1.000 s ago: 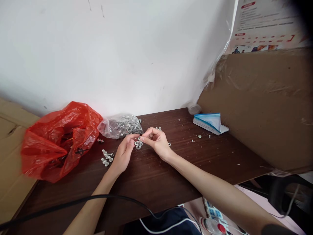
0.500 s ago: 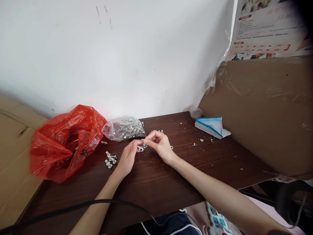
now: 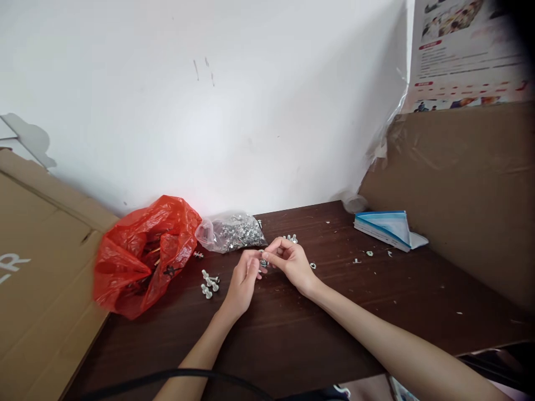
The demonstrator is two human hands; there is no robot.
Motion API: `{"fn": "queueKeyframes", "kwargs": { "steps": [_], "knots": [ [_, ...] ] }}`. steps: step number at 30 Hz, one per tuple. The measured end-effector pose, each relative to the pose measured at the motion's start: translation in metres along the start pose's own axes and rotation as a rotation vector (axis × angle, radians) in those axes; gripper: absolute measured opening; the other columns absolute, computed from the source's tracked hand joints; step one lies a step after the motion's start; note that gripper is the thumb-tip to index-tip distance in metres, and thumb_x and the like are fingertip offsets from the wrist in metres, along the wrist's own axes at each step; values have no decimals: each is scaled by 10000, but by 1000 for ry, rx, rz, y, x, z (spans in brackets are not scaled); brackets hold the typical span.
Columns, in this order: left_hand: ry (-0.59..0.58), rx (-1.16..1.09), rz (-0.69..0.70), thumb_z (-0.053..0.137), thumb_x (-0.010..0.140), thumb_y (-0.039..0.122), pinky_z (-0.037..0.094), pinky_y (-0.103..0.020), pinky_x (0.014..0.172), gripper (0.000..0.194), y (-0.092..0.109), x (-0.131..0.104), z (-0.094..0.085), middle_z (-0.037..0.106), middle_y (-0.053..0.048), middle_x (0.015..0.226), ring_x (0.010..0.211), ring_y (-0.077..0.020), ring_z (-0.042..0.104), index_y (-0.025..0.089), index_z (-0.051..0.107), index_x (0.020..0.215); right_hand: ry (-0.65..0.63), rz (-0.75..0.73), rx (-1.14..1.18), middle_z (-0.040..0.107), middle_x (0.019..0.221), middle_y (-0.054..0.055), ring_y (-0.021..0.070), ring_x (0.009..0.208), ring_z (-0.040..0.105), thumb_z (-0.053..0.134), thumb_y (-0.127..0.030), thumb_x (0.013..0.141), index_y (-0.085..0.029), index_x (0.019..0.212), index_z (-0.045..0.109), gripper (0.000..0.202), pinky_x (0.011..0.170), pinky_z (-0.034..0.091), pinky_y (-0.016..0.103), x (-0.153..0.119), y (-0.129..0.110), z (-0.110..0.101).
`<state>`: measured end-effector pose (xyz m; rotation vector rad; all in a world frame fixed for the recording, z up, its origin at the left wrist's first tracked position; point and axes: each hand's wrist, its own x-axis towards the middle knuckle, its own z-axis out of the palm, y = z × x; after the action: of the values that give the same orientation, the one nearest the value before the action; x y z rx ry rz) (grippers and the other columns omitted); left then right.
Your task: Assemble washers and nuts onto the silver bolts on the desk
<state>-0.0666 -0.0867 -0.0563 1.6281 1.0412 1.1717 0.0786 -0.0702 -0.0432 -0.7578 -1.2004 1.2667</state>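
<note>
– Where is the small metal part point(image 3: 263, 257) held?
– Just on the near side of the clear bag point(image 3: 242, 233), by its right end.
– By which hand is it gripped?
– By the right hand point(image 3: 292, 264), apparently: it is pinched between thumb and forefinger. The left hand point(image 3: 242, 281) is held close beside it, fingers curled; whether the part is gripped there too cannot be told.
– And what is seen around the clear bag?
– Several bolts point(image 3: 207, 292) are grouped on the dark table point(image 3: 326, 312), nearer than the clear bag's left end. The red bag point(image 3: 171, 214) is placed just left of it. Well to its right, a blue-and-white packet point(image 3: 381, 227) is seen.
</note>
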Motion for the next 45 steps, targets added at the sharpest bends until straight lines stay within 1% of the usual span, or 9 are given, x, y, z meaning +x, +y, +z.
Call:
{"fn": "queueKeyframes", "kwargs": {
  "steps": [3,6,9,13,26,29,33,40,45],
  "knots": [
    [-76,29,16,350,936,515,459,-288,691,423,-1,-1,0,653,-76,895,780,-161,593,151,557,992,-20,17,13,552,552,-38,90,470,474,777,-394,671,-178,684,573,297,469,396,239,-1,0,-1],
    [-12,-5,-22,388,929,491,458,-283,674,374,-2,-2,2,642,-46,839,744,-152,597,164,487,1080,-17,16,13,558,559,-33,96,498,496,781,-388,669,-173,687,575,299,494,415,241,-1,2,-2],
    [17,-43,-43,459,901,474,457,-269,652,321,-2,-1,2,621,-24,801,722,-147,602,174,475,1015,-7,15,14,569,577,-27,102,539,517,791,-382,657,-170,692,589,295,535,447,247,0,3,-2],
    [-49,3,-35,446,911,437,450,-258,658,297,1,-1,1,617,-33,813,736,-141,588,158,545,933,-24,4,13,576,581,-24,100,531,512,783,-387,666,-173,694,593,288,520,438,243,0,3,-3],
    [-83,55,-66,480,892,369,464,-272,706,317,4,0,2,666,-78,922,772,-164,611,131,628,1041,-27,42,14,581,587,-22,108,525,519,786,-406,653,-179,689,587,303,507,442,248,0,4,-3],
    [-88,85,-46,544,858,332,460,-266,698,286,4,1,2,654,-68,883,759,-158,586,130,637,1037,-25,43,-5,579,601,-21,111,534,516,783,-411,652,-182,693,589,303,513,441,253,0,5,-4],
    [-64,136,-26,607,808,298,440,-244,646,232,3,2,2,604,-40,771,706,-139,539,115,642,946,-25,23,-41,583,630,-16,115,572,522,776,-403,659,-181,700,598,287,534,432,250,1,6,-4],
    [-33,2,-63,654,768,333,491,-281,713,234,-1,4,0,628,-45,790,753,-160,580,129,653,882,-38,-6,-81,582,651,-14,109,573,503,759,-412,676,-184,701,589,286,557,414,252,2,4,-3],
    [20,-74,-98,687,725,339,527,-288,693,298,1,7,-2,656,-57,850,781,-170,609,130,643,933,-58,-63,-195,561,652,-14,121,589,494,715,-428,722,-195,749,590,266,571,412,255,3,3,-4]
  ]
}}
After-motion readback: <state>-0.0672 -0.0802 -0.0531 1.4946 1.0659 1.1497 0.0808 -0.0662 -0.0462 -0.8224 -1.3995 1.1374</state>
